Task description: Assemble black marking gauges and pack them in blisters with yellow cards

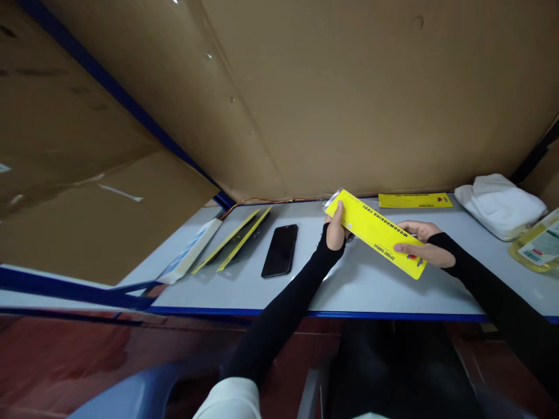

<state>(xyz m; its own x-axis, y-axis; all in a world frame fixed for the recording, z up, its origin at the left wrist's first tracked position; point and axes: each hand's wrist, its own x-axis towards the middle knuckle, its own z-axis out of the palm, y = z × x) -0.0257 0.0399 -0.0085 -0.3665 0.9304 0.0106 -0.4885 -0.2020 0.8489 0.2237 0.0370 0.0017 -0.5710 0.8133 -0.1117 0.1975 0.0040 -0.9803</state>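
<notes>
A long yellow packaging card (374, 230) printed "WOODWORKING TOOL" and "SPOKE SHAVE" is held just above the white table (362, 285), slanting from upper left to lower right. My left hand (335, 230) grips its upper left end, where a bit of clear plastic shows. My right hand (423, 245) pinches the lower right end, thumb on top and fingers behind. Both arms wear black sleeves.
A second yellow card (414, 200) lies flat at the back by the cardboard wall. A black phone (280, 250) lies left of my hands, with two yellow cards (238, 237) and a white-blue pack (192, 251) further left. White cloth (500, 205) and a yellow bottle (536, 245) sit at right.
</notes>
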